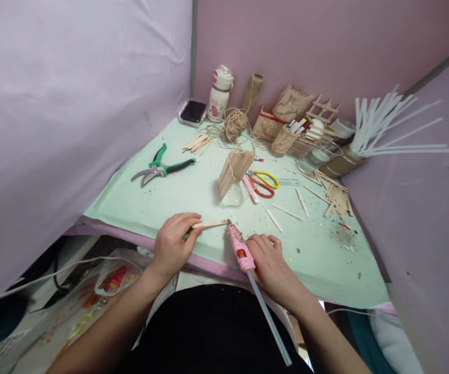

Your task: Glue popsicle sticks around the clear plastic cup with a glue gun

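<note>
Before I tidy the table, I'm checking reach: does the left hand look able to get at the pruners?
Probably yes: the pruners lie beyond the left hand with no object between. It holds a stick, though, and may need to set that down first.

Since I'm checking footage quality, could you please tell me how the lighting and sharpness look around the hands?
Head view: soft, even light, no hard shadows on the table; head view: detail is slightly soft, yet the left hand with its wooden stick and the right hand on the glue gun show no obvious motion blur; head view: wide-angle stretch toward the edges.
</note>
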Demonstrator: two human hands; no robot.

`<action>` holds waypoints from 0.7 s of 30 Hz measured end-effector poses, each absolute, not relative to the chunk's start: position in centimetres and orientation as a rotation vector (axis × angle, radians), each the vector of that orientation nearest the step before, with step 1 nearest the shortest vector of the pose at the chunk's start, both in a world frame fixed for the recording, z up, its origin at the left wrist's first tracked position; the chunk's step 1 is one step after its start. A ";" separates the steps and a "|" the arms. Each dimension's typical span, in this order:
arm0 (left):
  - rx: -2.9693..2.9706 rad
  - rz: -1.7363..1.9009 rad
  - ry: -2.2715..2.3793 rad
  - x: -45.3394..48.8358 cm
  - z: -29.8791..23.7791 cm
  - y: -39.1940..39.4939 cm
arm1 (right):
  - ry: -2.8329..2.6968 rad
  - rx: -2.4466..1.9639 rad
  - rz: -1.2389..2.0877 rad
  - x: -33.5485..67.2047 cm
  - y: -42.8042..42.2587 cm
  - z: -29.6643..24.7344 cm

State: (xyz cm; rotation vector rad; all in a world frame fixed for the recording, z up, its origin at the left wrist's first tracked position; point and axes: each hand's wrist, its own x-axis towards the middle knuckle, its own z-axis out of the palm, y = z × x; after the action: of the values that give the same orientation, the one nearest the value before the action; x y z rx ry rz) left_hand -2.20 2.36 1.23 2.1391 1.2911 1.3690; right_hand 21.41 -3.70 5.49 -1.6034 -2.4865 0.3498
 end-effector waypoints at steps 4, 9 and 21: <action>2.137 1.354 1.296 -2.3 1.2 2.4 | -2.503 -1.600 0.343 21.3 -3.7 5.7; 2.127 1.349 1.294 -2.3 1.3 2.3 | -2.519 -1.587 0.323 21.2 -3.7 5.9; 2.123 1.347 1.297 -2.3 1.3 2.3 | -2.562 -1.557 0.297 21.1 -3.5 5.6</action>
State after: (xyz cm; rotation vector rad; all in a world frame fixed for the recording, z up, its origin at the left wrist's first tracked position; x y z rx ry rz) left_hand -2.29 2.29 1.33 2.1226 1.2971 1.3473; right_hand 21.13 -3.55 5.61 -1.5571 -2.5620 0.2972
